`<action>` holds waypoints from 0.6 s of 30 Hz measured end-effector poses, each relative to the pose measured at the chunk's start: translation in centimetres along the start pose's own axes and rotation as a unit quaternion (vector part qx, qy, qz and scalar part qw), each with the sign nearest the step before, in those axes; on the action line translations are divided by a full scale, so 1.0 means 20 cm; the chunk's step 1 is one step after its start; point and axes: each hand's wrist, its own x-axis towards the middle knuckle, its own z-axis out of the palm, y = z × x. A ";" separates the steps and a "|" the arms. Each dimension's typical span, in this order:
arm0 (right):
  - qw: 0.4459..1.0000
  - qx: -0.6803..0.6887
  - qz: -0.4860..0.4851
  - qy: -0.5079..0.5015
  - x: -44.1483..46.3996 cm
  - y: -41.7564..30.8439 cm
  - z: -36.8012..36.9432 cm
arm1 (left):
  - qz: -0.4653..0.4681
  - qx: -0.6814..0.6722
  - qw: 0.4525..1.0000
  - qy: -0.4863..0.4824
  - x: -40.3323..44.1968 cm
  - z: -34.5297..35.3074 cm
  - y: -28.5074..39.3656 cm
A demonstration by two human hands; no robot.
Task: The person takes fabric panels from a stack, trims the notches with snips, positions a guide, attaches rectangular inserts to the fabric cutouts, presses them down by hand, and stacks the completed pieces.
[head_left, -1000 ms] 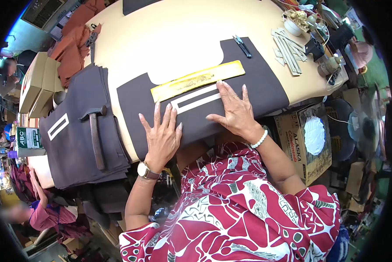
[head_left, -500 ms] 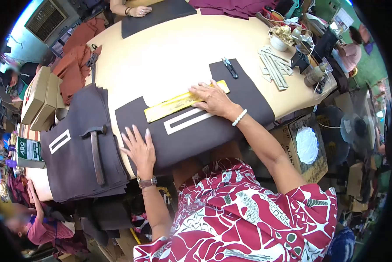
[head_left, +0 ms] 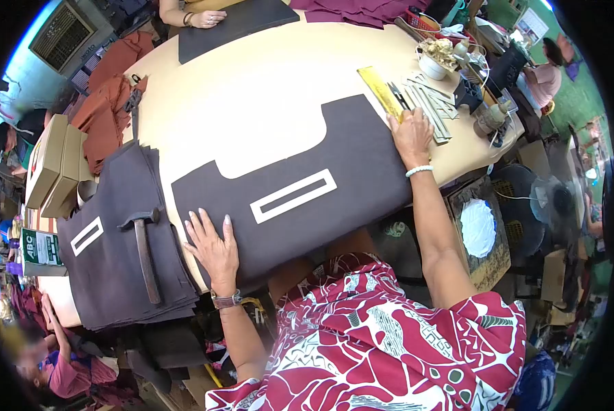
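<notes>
My left hand (head_left: 213, 246) lies flat with fingers spread on the left end of a dark brown fabric piece (head_left: 279, 236). A white rectangular frame-shaped strip (head_left: 258, 211) rests on the middle of that piece. At the right edge of the fabric, my right hand (head_left: 414, 137) is closed on the near end of a yellow flat bar (head_left: 377, 89). Thread snips (head_left: 396, 94) lie right beside the bar, their near end close to my fingers; whether I grip them too is hidden.
A hammer (head_left: 144, 257) rests on a stack of dark pieces (head_left: 122, 288) at the left, near another white frame strip (head_left: 96, 229). Pale strips (head_left: 427, 103), a white bowl (head_left: 432, 66) and a bottle (head_left: 490, 120) stand at the right. Another person's hand (head_left: 208, 19) is across the table.
My right hand has moved right with the yellow bar, off the fabric's middle. The snips have also shifted right off the fabric. The white frame strip is now fully uncovered; my left hand stays put.
</notes>
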 end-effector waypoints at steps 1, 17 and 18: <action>1.000 0.002 -0.008 0.017 0.00 0.02 0.00 | -0.004 -0.030 0.999 0.013 0.00 -0.01 -0.01; 0.874 0.446 0.037 -0.190 -0.04 -0.13 0.00 | -0.002 -0.346 0.907 0.238 0.13 -0.23 -0.18; 0.830 0.528 0.016 -0.177 -0.04 -0.22 -0.05 | 0.005 -0.346 0.900 0.267 0.16 -0.30 -0.24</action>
